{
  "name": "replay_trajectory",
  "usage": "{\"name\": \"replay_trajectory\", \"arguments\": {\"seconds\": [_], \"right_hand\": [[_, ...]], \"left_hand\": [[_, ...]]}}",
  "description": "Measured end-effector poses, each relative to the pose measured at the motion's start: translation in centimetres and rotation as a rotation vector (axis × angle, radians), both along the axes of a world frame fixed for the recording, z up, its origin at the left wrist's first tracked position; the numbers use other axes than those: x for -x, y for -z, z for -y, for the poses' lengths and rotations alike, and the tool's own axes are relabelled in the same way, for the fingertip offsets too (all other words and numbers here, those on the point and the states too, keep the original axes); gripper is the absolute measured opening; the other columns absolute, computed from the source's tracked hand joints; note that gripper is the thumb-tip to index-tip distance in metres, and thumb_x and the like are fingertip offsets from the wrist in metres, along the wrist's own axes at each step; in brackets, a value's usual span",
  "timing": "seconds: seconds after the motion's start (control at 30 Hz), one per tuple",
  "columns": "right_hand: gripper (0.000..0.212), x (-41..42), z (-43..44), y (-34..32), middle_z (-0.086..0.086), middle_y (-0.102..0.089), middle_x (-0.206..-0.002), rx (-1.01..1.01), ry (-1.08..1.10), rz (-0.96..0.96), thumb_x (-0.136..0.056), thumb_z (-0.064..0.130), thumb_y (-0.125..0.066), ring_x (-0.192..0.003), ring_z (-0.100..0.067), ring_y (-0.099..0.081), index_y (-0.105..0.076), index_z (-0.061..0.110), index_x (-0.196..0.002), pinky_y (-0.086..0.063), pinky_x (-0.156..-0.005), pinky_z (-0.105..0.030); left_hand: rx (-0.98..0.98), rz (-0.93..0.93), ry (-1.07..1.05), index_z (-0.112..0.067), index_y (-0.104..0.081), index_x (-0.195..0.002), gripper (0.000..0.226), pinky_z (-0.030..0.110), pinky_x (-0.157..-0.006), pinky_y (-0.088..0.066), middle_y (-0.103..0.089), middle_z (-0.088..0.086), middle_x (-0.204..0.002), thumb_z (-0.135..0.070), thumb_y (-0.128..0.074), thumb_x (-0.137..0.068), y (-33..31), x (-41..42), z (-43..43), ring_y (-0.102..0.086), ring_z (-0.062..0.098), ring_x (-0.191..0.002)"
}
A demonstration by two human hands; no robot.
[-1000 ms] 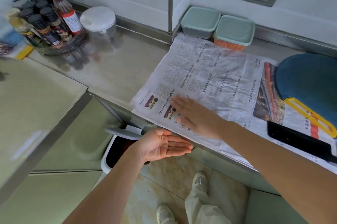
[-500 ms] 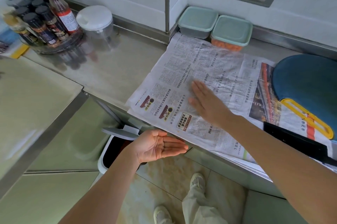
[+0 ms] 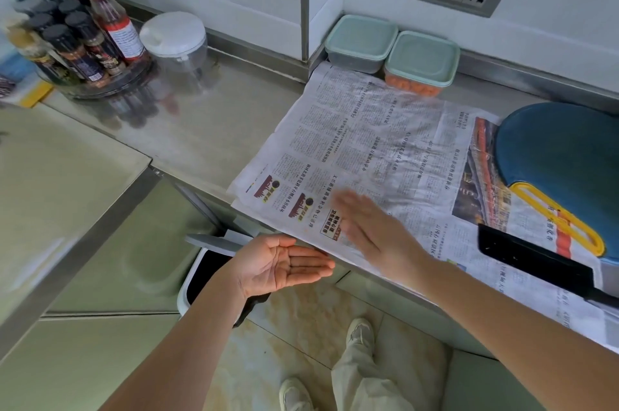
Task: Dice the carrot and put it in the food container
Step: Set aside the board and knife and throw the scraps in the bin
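Head view: a steel counter (image 3: 201, 129) under a spread newspaper (image 3: 368, 142), with a blue cutting board (image 3: 562, 149) and black knife (image 3: 529, 263) at the right. Against the back wall, a lidded food container (image 3: 422, 59) holds the orange carrot dice (image 3: 410, 86) (dicing looks finished). The right hand (image 3: 375, 229), flat and blurred, has swept back from mid-page to the paper's near edge. The left hand (image 3: 281, 263) is cupped palm-up below that edge, gripping nothing, probably to catch scraps.

Seen on my remote feed: left hand (image 3: 281, 263) and right hand (image 3: 371, 233) bare, both forearms bare up to the frame's edge. Below, loose pale beige trousers (image 3: 365, 373) fall over light shoes (image 3: 360, 332), white or cream, perhaps laced trainers; blur hides the detail.
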State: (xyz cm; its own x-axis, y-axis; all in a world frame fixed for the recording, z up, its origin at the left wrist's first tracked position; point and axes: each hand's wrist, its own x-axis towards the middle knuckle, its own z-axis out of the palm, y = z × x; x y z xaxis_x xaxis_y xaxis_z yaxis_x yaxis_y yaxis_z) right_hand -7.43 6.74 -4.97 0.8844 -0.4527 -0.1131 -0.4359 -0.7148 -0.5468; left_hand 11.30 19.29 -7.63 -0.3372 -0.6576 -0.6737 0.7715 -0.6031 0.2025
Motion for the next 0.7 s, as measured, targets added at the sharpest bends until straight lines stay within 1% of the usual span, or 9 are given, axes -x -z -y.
{"name": "replay_trajectory", "arguments": {"seconds": [0.1,0.17,0.23,0.3,0.33,0.4,0.5,0.6,0.7], "right_hand": [[0.065,-1.0,1.6,1.6,0.003,0.017,-0.157,0.174,-0.012,-0.234,-0.095,0.052,-0.005,-0.144,-0.011,0.021,0.009,0.019,-0.150,0.005,-0.121,-0.033],[0.062,-1.1,0.8,1.6,0.004,0.017,-0.156,0.216,-0.151,-0.259,-0.099,0.052,-0.007,-0.145,-0.011,0.019,0.009,0.021,-0.151,0.005,-0.121,-0.035],[0.060,-0.9,-1.1,0.4,0.004,-0.001,-0.160,0.094,-0.336,-0.215,-0.101,0.048,-0.012,-0.148,-0.009,0.006,-0.007,0.021,-0.154,0.002,-0.121,-0.030],[0.055,-0.1,-2.8,-0.8,-0.001,-0.038,-0.152,-0.119,-0.378,-0.101,-0.102,0.046,-0.017,-0.143,-0.012,-0.029,-0.034,0.021,-0.149,-0.019,-0.120,-0.030],[0.054,0.3,-3.2,-1.2,-0.003,-0.054,-0.140,-0.199,-0.313,-0.021,-0.102,0.047,-0.019,-0.132,-0.013,-0.046,-0.045,0.022,-0.142,-0.033,-0.113,-0.030],[0.053,0.6,-2.7,-1.7,0.000,-0.062,-0.129,-0.256,-0.053,0.135,-0.102,0.049,-0.021,-0.119,-0.008,-0.057,-0.055,0.023,-0.134,-0.044,-0.103,-0.027],[0.049,0.6,0.9,-0.9,0.002,-0.046,-0.144,0.020,0.319,0.271,-0.105,0.041,-0.025,-0.133,0.000,-0.032,-0.045,0.018,-0.142,-0.024,-0.113,-0.013],[0.070,1.7,4.4,0.9,-0.002,0.000,-0.161,0.113,0.549,-0.081,-0.097,0.055,-0.007,-0.147,-0.014,0.008,-0.005,0.016,-0.155,0.001,-0.120,-0.029],[0.075,2.0,3.2,2.4,-0.006,0.025,-0.157,0.231,0.524,-0.348,-0.094,0.061,0.008,-0.144,-0.021,0.024,0.021,0.013,-0.149,0.006,-0.121,-0.039]], "left_hand": [[-0.011,-0.008,-0.030,0.021,-0.054,-0.118,0.050,0.048,-0.094,-0.048,-0.052,0.038,-0.125,-0.017,-0.039,-0.090,0.1,0.3,-0.2,-0.059,0.046,-0.109],[-0.008,-0.007,-0.035,0.021,-0.056,-0.115,0.049,0.048,-0.092,-0.050,-0.053,0.038,-0.123,-0.017,-0.037,-0.092,0.0,0.4,-0.2,-0.061,0.046,-0.107],[-0.010,0.020,-0.044,0.020,-0.061,-0.107,0.047,0.047,-0.085,-0.054,-0.059,0.038,-0.114,-0.016,-0.034,-0.095,-0.2,0.4,-0.1,-0.065,0.045,-0.098],[-0.020,0.050,-0.049,0.018,-0.065,-0.102,0.046,0.047,-0.079,-0.056,-0.062,0.036,-0.108,-0.015,-0.035,-0.093,-0.5,0.4,0.0,-0.067,0.044,-0.092],[-0.022,0.053,-0.046,0.019,-0.064,-0.103,0.046,0.047,-0.080,-0.056,-0.061,0.037,-0.110,-0.015,-0.036,-0.092,-0.6,0.3,0.0,-0.067,0.044,-0.093],[-0.022,0.042,-0.030,0.020,-0.060,-0.109,0.048,0.047,-0.086,-0.053,-0.057,0.038,-0.117,-0.017,-0.036,-0.092,-0.7,0.0,-0.2,-0.064,0.045,-0.100],[-0.016,0.041,-0.028,0.020,-0.056,-0.116,0.049,0.047,-0.092,-0.050,-0.053,0.037,-0.124,-0.017,-0.039,-0.089,-0.8,-0.2,-0.3,-0.061,0.045,-0.107],[-0.027,0.036,-0.037,0.020,-0.056,-0.117,0.049,0.047,-0.093,-0.050,-0.053,0.036,-0.126,-0.016,-0.039,-0.088,-0.6,0.1,-0.6,-0.061,0.044,-0.108],[-0.050,0.014,0.026,0.021,-0.053,-0.119,0.051,0.046,-0.093,-0.051,-0.052,0.037,-0.127,-0.017,-0.035,-0.090,0.0,1.3,-0.8,-0.059,0.045,-0.110]]}}
